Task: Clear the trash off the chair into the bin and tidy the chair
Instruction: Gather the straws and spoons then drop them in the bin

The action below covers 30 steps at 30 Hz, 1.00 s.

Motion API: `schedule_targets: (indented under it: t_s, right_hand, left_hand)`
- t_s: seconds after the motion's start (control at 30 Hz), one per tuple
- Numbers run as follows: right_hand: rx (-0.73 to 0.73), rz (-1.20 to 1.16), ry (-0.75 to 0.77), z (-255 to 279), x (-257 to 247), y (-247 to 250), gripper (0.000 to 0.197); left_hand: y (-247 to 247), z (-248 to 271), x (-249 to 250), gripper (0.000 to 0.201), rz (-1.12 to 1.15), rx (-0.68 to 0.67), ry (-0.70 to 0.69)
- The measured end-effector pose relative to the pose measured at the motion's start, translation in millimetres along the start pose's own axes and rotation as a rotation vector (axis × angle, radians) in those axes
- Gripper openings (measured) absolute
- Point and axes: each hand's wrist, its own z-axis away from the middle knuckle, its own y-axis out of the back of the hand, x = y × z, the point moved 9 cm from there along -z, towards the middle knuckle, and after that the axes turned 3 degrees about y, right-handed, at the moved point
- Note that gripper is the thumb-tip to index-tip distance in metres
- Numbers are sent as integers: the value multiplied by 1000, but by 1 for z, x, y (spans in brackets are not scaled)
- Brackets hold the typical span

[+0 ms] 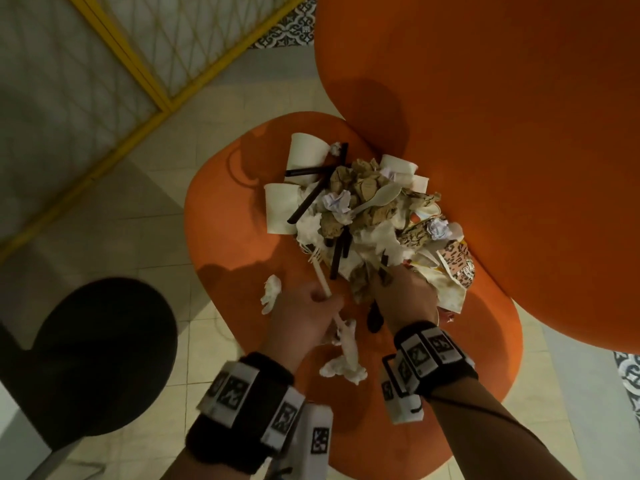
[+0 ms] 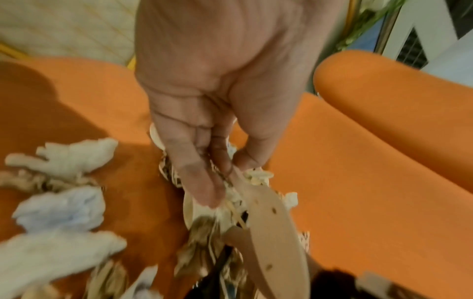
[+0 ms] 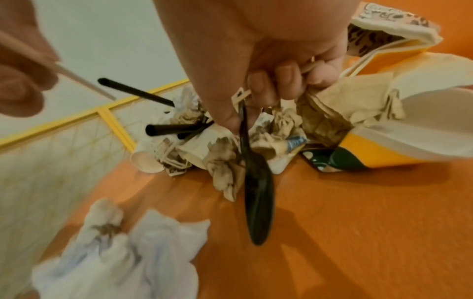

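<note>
Fingers (image 3: 258,85) pinch black spoon (image 3: 257,192) beside paper cups (image 1: 306,152).

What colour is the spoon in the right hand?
Black: the spoon hangs from the right hand, clearest in the right wrist view.

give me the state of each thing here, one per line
left hand: grips wooden fork
right hand: grips black spoon and crumpled paper
paper cups: tipped over on chair seat
black straws: loose in pile
tissues: crumpled on seat
</note>
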Motion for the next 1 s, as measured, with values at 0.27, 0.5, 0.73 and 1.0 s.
schedule_targets:
  t_s: [0.27, 0.5, 0.73, 1.0]
  right_hand:
    - [51, -332, 77, 14, -25, 31, 17]
    - [71, -180, 133, 19, -26, 36, 37]
    - [-13, -235, 78, 21, -19, 34, 19]
    - [85, -292, 67, -12, -31, 93, 22]
  left_hand:
    - [63, -6, 87, 15, 32, 239, -286]
    - [77, -43, 142, 16, 103, 236, -396]
    - [74, -108, 163, 18, -273, 348, -241]
    - [27, -159, 162, 23, -1014, 265, -327]
